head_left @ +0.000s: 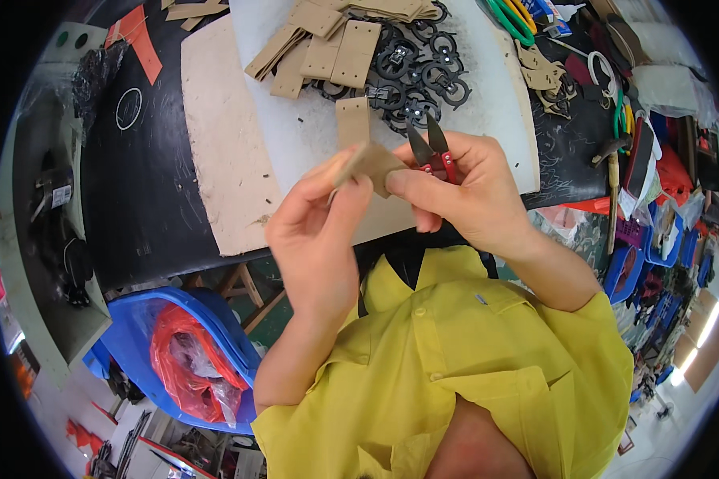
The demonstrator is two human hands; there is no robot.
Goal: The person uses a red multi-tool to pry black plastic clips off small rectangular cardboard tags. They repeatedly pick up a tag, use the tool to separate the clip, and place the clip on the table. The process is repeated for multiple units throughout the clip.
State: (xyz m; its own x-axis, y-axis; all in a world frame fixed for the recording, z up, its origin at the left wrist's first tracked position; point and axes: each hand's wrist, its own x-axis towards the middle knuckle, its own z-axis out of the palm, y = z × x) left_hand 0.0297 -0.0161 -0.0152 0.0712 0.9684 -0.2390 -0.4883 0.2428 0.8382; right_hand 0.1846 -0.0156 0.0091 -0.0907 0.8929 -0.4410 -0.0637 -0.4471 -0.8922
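Note:
Between my hands is a small folded tan strap piece (373, 165). My left hand (319, 227) is closed on it, thumb against fingers. My right hand (479, 199) is wrapped round red-handled thread snips (439, 160), and its thumb tip also touches the strap piece. The dark blades of the snips are apart and point away from me. Beyond my hands lies a pile of black round buckles (414, 72). Flat tan strips with small holes (356, 54) are stacked next to and partly over them. A single tan strip (352, 121) lies just past my fingers.
Under the pile are a white sheet (272, 104) and brown cardboard (220, 152) on a black tabletop (156, 199). A blue bin (132, 335) with red plastic bags stands below the table at left. A hammer (613, 160) and cut tan scraps (539, 72) lie at right.

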